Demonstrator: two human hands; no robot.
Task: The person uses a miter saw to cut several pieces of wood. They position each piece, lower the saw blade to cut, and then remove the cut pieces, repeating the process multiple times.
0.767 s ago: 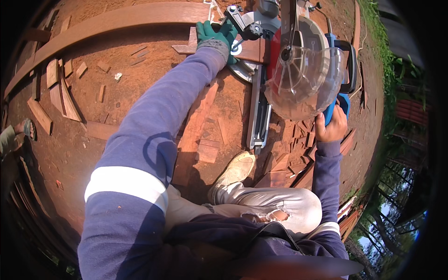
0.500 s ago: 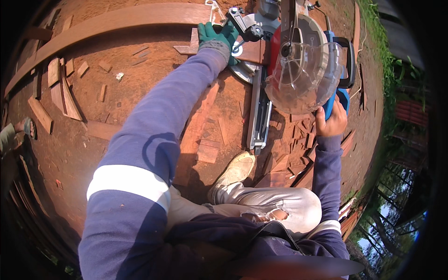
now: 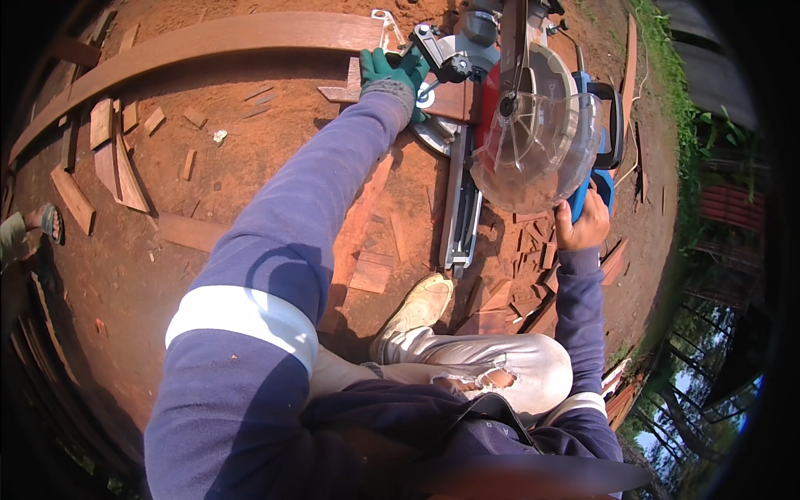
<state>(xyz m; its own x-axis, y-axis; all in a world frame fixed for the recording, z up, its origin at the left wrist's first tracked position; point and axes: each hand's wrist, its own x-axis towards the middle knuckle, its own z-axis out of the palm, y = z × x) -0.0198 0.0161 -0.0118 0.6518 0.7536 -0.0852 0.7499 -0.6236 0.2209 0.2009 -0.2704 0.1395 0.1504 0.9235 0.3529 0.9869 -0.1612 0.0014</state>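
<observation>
A mitre saw point(image 3: 479, 62) stands on the ground at the upper middle, with a clear round blade guard point(image 3: 533, 158) and a blue-and-black handle point(image 3: 607, 125). My right hand point(image 3: 585, 221), bare, is closed around the lower end of the blue grip. My left hand point(image 3: 392, 79), in a green glove, grips a short reddish-brown wooden board point(image 3: 454, 102) lying across the saw table left of the guard. Part of that board is under the glove, and its right end passes behind the guard. A black clamp knob point(image 3: 457, 67) sits just right of the glove.
A long wooden plank point(image 3: 208, 42) runs left from the saw. Offcuts point(image 3: 104, 150) lie on the reddish soil at left, and more scraps point(image 3: 533, 242) right of the saw's rail point(image 3: 460, 217). My shoe point(image 3: 421, 304) is near the rail. Another person's foot point(image 3: 52, 223) shows at far left.
The view has shifted slightly, and the saw appears a little lower in it. Both hands keep their holds, the right on the saw grip and the left on the wooden board.
</observation>
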